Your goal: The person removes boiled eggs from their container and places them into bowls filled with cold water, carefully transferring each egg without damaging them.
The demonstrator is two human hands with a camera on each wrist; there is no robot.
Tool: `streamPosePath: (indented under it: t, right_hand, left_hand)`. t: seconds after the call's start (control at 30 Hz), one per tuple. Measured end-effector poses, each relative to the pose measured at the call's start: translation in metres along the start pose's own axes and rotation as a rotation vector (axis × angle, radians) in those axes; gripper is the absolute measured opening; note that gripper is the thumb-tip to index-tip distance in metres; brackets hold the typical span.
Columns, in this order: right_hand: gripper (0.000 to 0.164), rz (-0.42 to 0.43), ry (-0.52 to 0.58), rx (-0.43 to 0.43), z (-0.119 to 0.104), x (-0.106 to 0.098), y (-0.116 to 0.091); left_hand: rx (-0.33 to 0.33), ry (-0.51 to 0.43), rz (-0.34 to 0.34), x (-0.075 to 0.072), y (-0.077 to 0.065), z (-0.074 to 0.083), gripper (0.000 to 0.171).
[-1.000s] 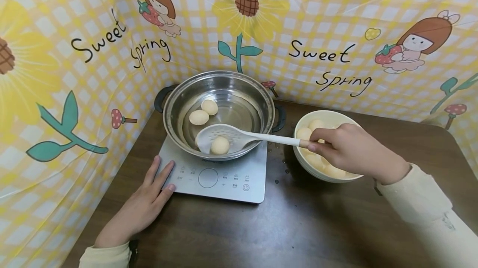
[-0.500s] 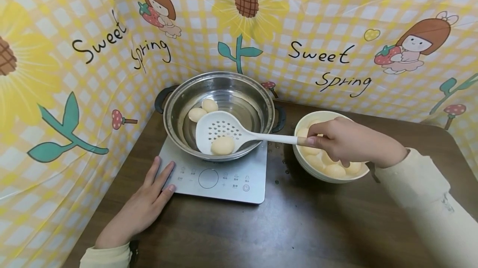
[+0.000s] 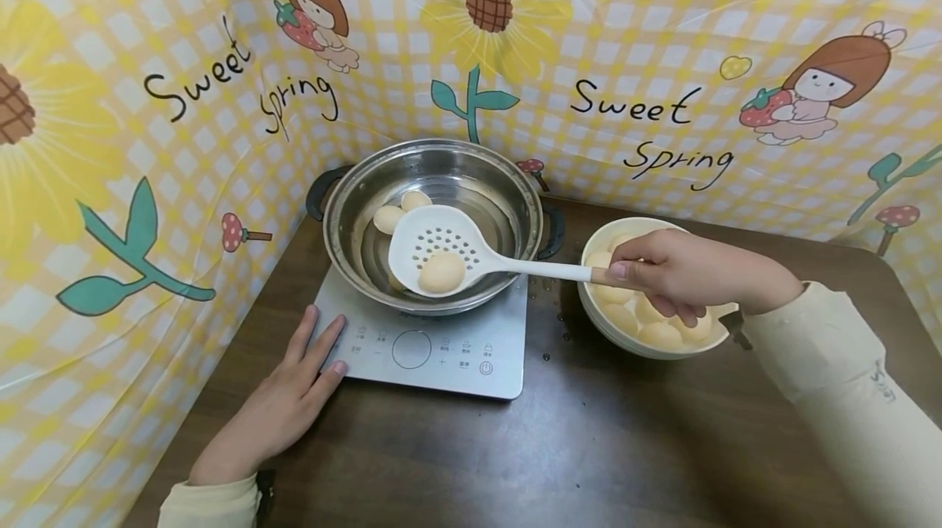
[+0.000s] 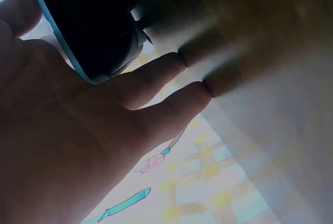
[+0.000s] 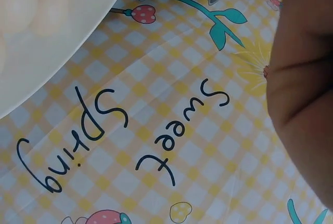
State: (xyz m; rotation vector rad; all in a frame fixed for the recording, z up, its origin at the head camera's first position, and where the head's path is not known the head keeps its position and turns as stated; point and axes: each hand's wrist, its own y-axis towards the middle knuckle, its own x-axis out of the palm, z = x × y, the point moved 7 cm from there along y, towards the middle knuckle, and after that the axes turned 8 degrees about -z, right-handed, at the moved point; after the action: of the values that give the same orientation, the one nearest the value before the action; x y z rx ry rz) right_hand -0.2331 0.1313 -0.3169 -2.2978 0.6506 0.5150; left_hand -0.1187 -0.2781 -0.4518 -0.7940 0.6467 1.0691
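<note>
In the head view my right hand (image 3: 680,270) grips the handle of a white slotted skimmer (image 3: 482,254), its thumb lying along the handle's end. One pale egg (image 3: 441,273) rides in the skimmer's bowl, over the steel pot (image 3: 346,266). Two more eggs (image 3: 387,220) sit in the pot's water at the left, and the skimmer hides part of the inside. My left hand (image 3: 283,401) lies at the left front corner of the silver induction cooktop (image 3: 441,377), fingers extended and touching it. The left wrist view shows that hand (image 4: 104,109) beside the cooktop's dark underside.
A cream bowl (image 3: 599,319) full of eggs stands right of the pot, underneath my right hand. Black side handles (image 3: 550,234) stick out from the pot. Water drops dot the brown table (image 3: 589,446). Checked yellow cloth (image 3: 662,46) rises behind and at the left.
The skimmer has come up with the egg in it and shifted slightly towards the back of the pot. Water has drained from its bowl. My left hand has stayed in place.
</note>
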Motion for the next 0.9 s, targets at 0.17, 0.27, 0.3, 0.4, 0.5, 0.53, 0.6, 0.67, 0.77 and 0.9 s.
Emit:
streamPosePath:
  t: [0.17,0.27,0.3,0.4,0.5,0.53,0.6,0.67,0.77,0.9]
  right_hand:
    - [0.027,-0.003,0.022,-0.01,0.003,-0.002,-0.006]
    - [0.027,0.01,0.039,0.006,0.007,-0.004,-0.011]
    - [0.026,0.02,0.033,0.006,0.008,-0.005,-0.013]
    - [0.026,0.046,0.056,0.007,0.013,-0.008,-0.02]
    - [0.026,0.064,0.092,-0.014,0.017,-0.011,-0.028]
    - [0.026,0.066,0.121,-0.018,0.02,-0.012,-0.032]
    - [0.026,0.074,0.154,-0.029,0.025,-0.014,-0.039]
    - [0.028,0.079,0.171,-0.018,0.032,-0.016,-0.048]
    - [0.031,0.093,0.176,0.007,0.044,-0.018,-0.063]
    - [0.035,0.144,0.158,0.056,0.061,-0.022,-0.083]
  left_hand:
    - [0.009,0.001,-0.007,-0.001,0.003,0.001,0.064]
    - [0.012,0.003,-0.01,-0.001,0.004,0.002,0.064]
    - [0.011,0.003,-0.011,-0.001,0.004,0.002,0.064]
    - [0.015,0.002,-0.013,0.0,0.004,0.003,0.064]
    - [0.01,0.001,-0.016,0.0,0.004,0.003,0.064]
    - [0.01,0.002,-0.016,0.001,0.004,0.003,0.064]
    - [0.004,0.0,-0.02,0.001,0.004,0.002,0.065]
    - [0.001,-0.002,-0.023,0.002,0.003,0.002,0.065]
    - [-0.001,-0.002,-0.026,0.002,0.002,0.002,0.065]
    - [0.0,-0.004,-0.03,0.002,0.001,0.001,0.065]
